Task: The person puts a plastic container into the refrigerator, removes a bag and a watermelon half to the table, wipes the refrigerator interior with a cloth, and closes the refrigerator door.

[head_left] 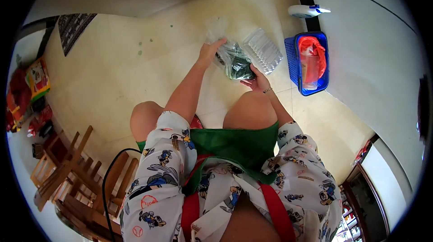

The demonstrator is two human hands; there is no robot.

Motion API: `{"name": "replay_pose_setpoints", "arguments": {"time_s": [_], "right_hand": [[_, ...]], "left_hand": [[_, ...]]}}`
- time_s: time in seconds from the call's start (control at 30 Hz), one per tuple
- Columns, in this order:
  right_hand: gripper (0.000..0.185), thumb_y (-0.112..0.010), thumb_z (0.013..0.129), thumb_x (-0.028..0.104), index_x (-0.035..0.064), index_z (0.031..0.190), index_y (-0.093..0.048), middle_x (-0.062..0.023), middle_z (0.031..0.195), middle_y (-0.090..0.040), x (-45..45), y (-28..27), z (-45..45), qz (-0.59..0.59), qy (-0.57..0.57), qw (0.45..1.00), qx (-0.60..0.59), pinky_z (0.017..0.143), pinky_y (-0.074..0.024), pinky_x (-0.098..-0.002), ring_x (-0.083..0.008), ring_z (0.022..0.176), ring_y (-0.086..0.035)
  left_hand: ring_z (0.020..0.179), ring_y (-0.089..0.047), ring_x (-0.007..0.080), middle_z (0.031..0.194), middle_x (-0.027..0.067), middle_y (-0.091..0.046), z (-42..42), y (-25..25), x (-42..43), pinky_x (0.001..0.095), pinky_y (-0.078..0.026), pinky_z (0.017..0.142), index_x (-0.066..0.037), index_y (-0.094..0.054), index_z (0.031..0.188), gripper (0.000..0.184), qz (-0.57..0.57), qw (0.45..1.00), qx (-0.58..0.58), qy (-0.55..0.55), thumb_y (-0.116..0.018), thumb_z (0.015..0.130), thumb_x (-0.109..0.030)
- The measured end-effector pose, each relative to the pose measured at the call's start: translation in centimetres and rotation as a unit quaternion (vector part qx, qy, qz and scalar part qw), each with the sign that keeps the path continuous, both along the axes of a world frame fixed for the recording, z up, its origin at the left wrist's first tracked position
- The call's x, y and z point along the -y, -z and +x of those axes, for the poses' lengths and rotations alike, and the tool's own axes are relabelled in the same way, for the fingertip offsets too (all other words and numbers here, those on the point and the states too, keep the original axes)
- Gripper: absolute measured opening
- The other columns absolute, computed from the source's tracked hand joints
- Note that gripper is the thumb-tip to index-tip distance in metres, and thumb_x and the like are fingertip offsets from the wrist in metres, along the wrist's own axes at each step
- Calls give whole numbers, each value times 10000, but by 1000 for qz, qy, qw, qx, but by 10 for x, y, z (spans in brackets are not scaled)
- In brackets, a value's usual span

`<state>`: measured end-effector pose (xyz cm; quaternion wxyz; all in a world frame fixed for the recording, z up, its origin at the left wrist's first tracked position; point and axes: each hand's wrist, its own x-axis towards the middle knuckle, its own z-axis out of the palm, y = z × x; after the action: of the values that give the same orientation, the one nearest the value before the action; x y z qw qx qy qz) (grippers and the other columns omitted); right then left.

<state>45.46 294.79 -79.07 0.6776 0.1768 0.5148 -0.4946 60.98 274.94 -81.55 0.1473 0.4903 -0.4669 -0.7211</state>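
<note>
A clear plastic bag (pixel 237 64) with dark green contents hangs between my two hands, low in front of my knees. What the green stuff is, I cannot make out. My left hand (pixel 212 51) is closed on the bag's loose upper part. At the lower right corner, my right hand (pixel 259 80) grips the bag with the thumb on top and some fingers beneath. Just right of the bag, a stack of clear plastic containers (pixel 263 50) lies on the floor.
Beside the wall stands a blue basket (pixel 292 64) holding a red bag (pixel 311 46) and clear cups. A white spray bottle (pixel 303 11) is behind it. Wooden chairs (pixel 76 170) are at lower left, with colourful packages (pixel 38 79) farther left. Green specks (pixel 140 53) dot the tiled floor.
</note>
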Motion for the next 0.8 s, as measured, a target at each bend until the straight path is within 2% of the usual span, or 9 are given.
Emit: {"name": "replay_pose_setpoints", "arguments": {"time_s": [0.1,0.3,0.33,0.37,0.4,0.47,0.57,0.67,0.8], "right_hand": [[385,-628,835,381,104,1096,-565,-61,1000,-620,4,-5,9,7,-21,1000,1,823,-476,-417,-207,898,-608],[489,-535,847,507,81,1085,-566,-64,962,-635,4,9,-10,3,-36,999,-22,794,-481,-407,-205,868,-614],[543,-499,847,556,71,1080,-567,-67,969,-634,8,4,-14,-5,-35,999,16,780,-485,-406,-205,864,-615],[656,-426,833,638,43,1071,-571,-67,955,-637,10,-1,-16,38,-24,999,11,756,-491,-400,-204,855,-616],[656,-426,833,638,43,1071,-571,-67,955,-637,14,-3,-14,40,-27,999,10,756,-491,-400,-204,855,-616],[605,-529,817,578,24,1052,-585,-73,909,-640,23,7,-13,38,-16,999,-9,664,-509,-377,-206,783,-626],[516,-656,776,469,36,1047,-586,-98,931,-639,32,22,-10,88,-34,981,-171,594,-506,-344,-224,737,-634],[406,-710,757,341,39,1000,-592,-100,879,-634,43,7,-11,193,-90,934,-289,481,-478,-305,-204,638,-622],[385,-671,774,382,80,1001,-597,-66,887,-635,37,25,-16,226,-125,919,-299,561,-494,-346,-192,705,-623]], "left_hand": [[843,-569,172,924,58,-619,21,4,8,285,-436,768,-85,-582,1100,412,35,999,-3,15,-561,807,-374],[749,-570,188,883,24,-612,51,39,15,295,-454,666,-61,-613,953,256,310,923,-144,-178,-518,811,-252],[767,-583,214,881,64,-614,45,38,13,324,-464,670,-58,-627,873,189,125,990,-21,-63,-535,782,-195],[785,-596,240,879,105,-616,38,37,9,353,-474,674,-54,-642,793,129,-65,991,104,57,-552,753,-138],[785,-596,240,879,105,-616,33,36,6,353,-474,674,-54,-642,793,129,-63,991,104,54,-552,753,-138],[778,-615,300,916,158,-602,24,1,4,396,-501,659,-25,-647,766,116,-409,865,263,120,-555,712,-72],[790,-620,332,944,185,-596,13,-6,-5,414,-509,713,-12,-651,785,128,-433,803,373,169,-580,686,-52],[796,-625,315,907,189,-601,18,-19,-10,410,-513,707,0,-648,773,112,-379,804,413,198,-597,686,-48],[808,-621,335,906,199,-598,28,-19,-10,415,-512,705,12,-633,777,128,-366,805,410,226,-609,674,-61]]}}
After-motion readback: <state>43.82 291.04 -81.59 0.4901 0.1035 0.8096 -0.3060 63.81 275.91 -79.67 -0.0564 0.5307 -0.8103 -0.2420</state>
